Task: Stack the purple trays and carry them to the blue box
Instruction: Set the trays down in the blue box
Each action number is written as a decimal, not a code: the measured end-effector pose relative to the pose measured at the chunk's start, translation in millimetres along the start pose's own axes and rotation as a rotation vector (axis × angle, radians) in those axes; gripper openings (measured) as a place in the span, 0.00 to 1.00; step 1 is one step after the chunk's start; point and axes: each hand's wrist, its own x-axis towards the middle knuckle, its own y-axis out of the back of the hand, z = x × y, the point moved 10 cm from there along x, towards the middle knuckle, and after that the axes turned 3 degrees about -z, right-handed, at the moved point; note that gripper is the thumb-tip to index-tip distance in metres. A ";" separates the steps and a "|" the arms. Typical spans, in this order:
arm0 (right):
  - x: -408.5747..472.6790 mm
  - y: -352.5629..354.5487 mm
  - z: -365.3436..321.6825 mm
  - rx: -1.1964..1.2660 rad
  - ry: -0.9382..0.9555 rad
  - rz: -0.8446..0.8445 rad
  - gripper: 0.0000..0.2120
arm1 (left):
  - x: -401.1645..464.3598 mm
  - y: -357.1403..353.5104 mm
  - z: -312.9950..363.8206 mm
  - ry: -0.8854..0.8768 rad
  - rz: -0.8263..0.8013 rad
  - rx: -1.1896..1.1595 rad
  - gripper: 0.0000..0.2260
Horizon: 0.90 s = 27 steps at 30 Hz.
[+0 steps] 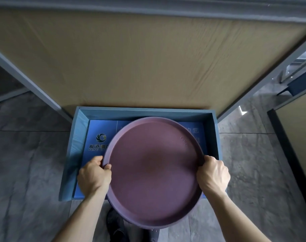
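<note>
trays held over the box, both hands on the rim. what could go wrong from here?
1. The round purple tray stack looks nearly as wide as the rectangular blue box; its near edge overhangs the front wall, so it may catch or rest tilted.
2. The left hand and right hand grip opposite rims; lowering could pinch fingers against the walls.
3. A loosened grip could let the trays slide apart.

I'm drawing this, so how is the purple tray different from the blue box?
The purple tray is round; the blue box is rectangular. The tray is held up by both hands, left and right; the box sits on the floor. The tray's inside is plain; the box bottom has printing. Both are open-topped with raised edges.
</note>
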 end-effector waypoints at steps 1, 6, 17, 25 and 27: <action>-0.4 0.2 -0.6 -0.006 0.006 0.005 0.11 | -0.6 0.7 0.1 0.000 0.005 -0.010 0.11; -2.0 -2.2 5.2 0.066 -0.043 -0.001 0.11 | -1.4 2.2 0.7 -0.007 0.004 -0.018 0.12; -0.8 -5.4 9.7 0.186 -0.059 -0.008 0.13 | 7.2 3.0 2.8 -0.035 -0.025 -0.002 0.15; -0.8 -3.5 10.7 0.192 -0.067 -0.010 0.13 | 5.1 1.3 0.5 -0.015 -0.010 -0.014 0.15; -2.1 -3.1 9.6 0.194 -0.068 -0.014 0.13 | 5.9 1.0 0.2 -0.019 -0.015 -0.019 0.14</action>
